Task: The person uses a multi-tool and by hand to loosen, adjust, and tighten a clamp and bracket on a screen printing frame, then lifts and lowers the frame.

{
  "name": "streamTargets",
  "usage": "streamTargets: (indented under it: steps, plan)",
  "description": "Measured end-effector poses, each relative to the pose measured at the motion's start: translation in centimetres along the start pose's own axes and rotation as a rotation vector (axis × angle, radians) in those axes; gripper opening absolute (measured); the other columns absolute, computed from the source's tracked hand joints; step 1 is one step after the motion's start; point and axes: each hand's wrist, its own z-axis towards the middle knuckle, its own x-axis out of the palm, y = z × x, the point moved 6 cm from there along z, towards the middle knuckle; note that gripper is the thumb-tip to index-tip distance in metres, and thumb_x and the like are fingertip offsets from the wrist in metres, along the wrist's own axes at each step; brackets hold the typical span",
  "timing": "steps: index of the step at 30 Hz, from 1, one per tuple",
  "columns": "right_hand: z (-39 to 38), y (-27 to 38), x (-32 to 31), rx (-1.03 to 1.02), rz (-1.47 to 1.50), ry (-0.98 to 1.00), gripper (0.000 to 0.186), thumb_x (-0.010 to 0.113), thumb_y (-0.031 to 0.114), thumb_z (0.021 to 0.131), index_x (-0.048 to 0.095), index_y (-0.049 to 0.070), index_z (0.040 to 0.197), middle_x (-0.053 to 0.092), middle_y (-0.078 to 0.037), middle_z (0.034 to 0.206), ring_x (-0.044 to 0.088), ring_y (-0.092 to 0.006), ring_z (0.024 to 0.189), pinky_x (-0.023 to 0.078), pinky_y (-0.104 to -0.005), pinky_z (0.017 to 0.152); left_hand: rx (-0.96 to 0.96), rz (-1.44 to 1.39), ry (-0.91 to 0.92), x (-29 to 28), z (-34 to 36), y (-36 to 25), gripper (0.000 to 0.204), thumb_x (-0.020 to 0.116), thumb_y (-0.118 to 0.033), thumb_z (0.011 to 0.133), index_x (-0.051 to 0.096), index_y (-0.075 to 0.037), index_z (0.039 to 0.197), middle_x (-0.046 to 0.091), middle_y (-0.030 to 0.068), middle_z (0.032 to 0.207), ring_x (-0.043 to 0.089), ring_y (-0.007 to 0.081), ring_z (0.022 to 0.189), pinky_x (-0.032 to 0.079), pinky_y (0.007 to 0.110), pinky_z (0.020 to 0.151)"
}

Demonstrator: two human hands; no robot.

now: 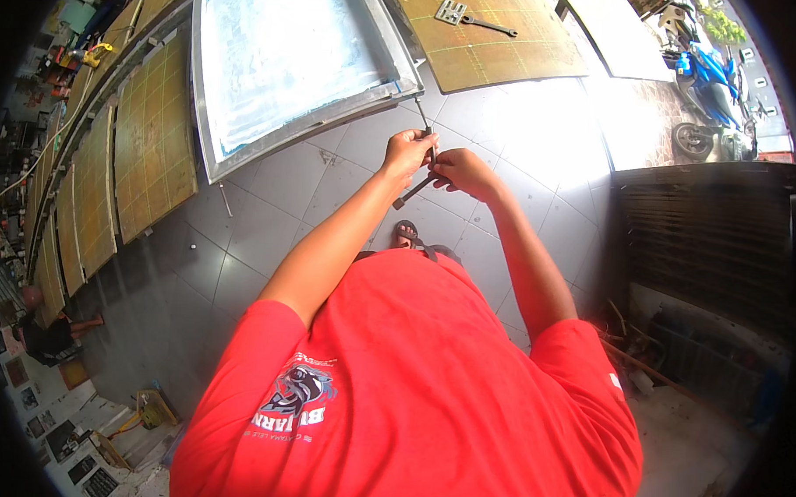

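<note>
My left hand has its fingers closed on a dark part of a thin rod below the front right corner of a silver-edged screen frame with a white, blue-smeared surface. My right hand is just beside it, curled round a dark bar tool whose lower end juts down-left. Where the rod and tool meet is hidden by my fingers. An open-end wrench and a small slotted metal plate lie on a grid-lined board at the upper right.
More boards line the left side. My sandalled foot stands on grey tiles. A blue motorbike is at the upper right, above a dark slatted panel. Another person is low at the far left.
</note>
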Motion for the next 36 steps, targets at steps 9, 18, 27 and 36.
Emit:
streamTargets:
  steps: [9, 18, 27, 36]
  plan:
    - [1.7, -1.8, -0.2, -0.058, 0.601, 0.493, 0.027, 0.047, 0.018, 0.095, 0.055, 0.000, 0.113, 0.062, -0.009, 0.106, 0.057, -0.0150, 0.102, 0.046, -0.0254, 0.084, 0.007, -0.024, 0.097, 0.3, 1.1, 0.4, 0.017, 0.056, -0.020, 0.090, 0.061, -0.004, 0.089, 0.063, 0.0044, 0.086, 0.059, 0.0094, 0.077, 0.048, 0.024, 0.072]
    - [2.3, -2.6, 0.3, -0.116, 0.586, 0.420, 0.019, 0.060, 0.022, 0.088, 0.062, 0.005, 0.097, 0.064, -0.003, 0.092, 0.057, -0.0111, 0.088, 0.043, -0.0258, 0.082, -0.085, -0.119, 0.201, 0.1, 0.2, -0.3, 0.023, 0.054, -0.022, 0.091, 0.058, -0.001, 0.100, 0.063, 0.0068, 0.093, 0.061, 0.0115, 0.081, 0.051, 0.022, 0.072]
    - [1.9, -0.6, -1.0, -0.045, 0.189, 0.407, 0.023, 0.056, 0.023, 0.090, 0.061, 0.001, 0.097, 0.061, -0.004, 0.091, 0.058, -0.0137, 0.082, 0.045, -0.0278, 0.079, -0.132, 0.114, 0.211, -0.3, 1.4, 0.6, 0.024, 0.055, -0.024, 0.090, 0.061, -0.002, 0.095, 0.064, 0.0053, 0.085, 0.062, 0.0116, 0.074, 0.049, 0.023, 0.069]
    - [2.6, -2.0, 0.3, -0.129, 0.706, 0.614, 0.032, 0.050, 0.023, 0.093, 0.057, -0.003, 0.111, 0.060, -0.011, 0.111, 0.054, -0.0184, 0.105, 0.036, -0.0343, 0.098, -0.218, -0.077, 0.303, 0.1, 0.8, 0.5, 0.030, 0.050, -0.026, 0.094, 0.056, 0.000, 0.109, 0.060, 0.0071, 0.101, 0.061, 0.0139, 0.085, 0.051, 0.027, 0.067]
